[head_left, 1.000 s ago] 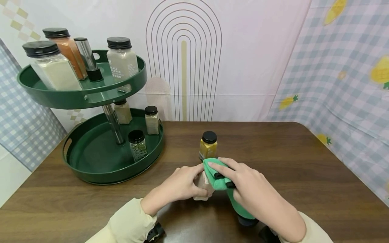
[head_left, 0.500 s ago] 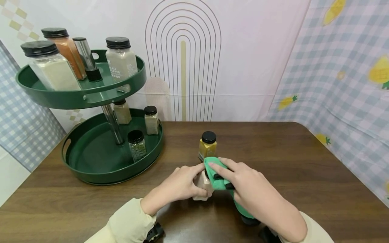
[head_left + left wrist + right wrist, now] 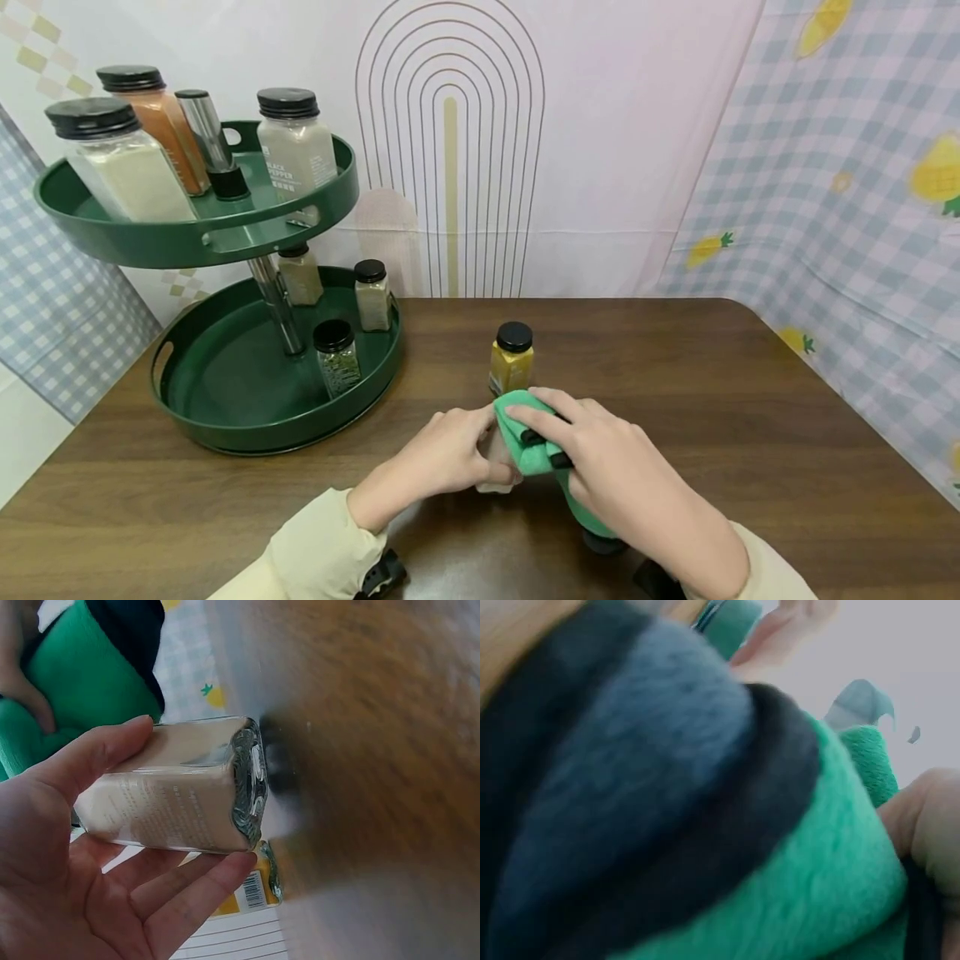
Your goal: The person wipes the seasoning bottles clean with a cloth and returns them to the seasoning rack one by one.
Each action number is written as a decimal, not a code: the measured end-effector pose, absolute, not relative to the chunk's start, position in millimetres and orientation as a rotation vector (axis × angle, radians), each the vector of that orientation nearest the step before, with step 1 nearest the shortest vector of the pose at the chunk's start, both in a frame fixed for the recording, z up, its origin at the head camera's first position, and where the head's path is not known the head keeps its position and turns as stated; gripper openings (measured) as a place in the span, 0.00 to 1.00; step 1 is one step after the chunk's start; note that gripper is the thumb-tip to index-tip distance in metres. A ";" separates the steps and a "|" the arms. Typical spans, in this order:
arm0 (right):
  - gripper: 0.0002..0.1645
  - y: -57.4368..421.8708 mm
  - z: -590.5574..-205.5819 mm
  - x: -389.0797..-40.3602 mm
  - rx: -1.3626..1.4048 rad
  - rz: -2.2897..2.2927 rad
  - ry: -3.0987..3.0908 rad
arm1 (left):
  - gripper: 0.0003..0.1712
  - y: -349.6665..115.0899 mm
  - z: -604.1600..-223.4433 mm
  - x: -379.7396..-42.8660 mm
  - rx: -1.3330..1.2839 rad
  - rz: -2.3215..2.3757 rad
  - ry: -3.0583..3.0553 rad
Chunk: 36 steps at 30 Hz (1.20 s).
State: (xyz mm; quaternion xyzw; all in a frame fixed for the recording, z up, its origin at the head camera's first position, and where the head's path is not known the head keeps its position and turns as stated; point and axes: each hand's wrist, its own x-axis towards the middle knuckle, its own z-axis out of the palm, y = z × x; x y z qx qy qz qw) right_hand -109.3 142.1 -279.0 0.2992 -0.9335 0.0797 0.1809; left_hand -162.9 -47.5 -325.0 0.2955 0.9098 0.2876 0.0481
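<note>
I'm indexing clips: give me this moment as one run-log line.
left hand: grips beige-powder jar; right hand: holds black-edged green cloth over jar's top; yellow-powder jar: upright on wooden table

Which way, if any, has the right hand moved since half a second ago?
Yes: the right hand has shifted slightly left in the head view, judged against the yellow jar.

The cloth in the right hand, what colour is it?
The cloth is green with black edging and a blue-grey part, clearest in the right wrist view.

Eight jars [image 3: 161,791], one silver cylinder [image 3: 206,137], one two-tier stand [image 3: 258,437], one cloth [image 3: 517,442], two hands [image 3: 598,442]
</note>
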 end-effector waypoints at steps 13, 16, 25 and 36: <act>0.44 153.5 -283.4 -128.4 0.838 0.309 -2.724 | 0.35 -48.5 -325.9 -161.5 0.904 0.846 2.771; 0.45 146.7 -276.9 -114.2 0.815 0.202 -2.724 | 0.32 -48.6 -325.5 -161.6 0.903 0.863 2.761; 0.46 138.1 -271.8 -89.2 0.887 0.115 -2.697 | 0.30 -48.5 -325.4 -160.4 0.930 0.876 2.793; 0.44 151.8 -280.3 -124.5 0.830 0.350 -2.716 | 0.33 -45.7 -323.8 -160.5 0.882 0.851 2.779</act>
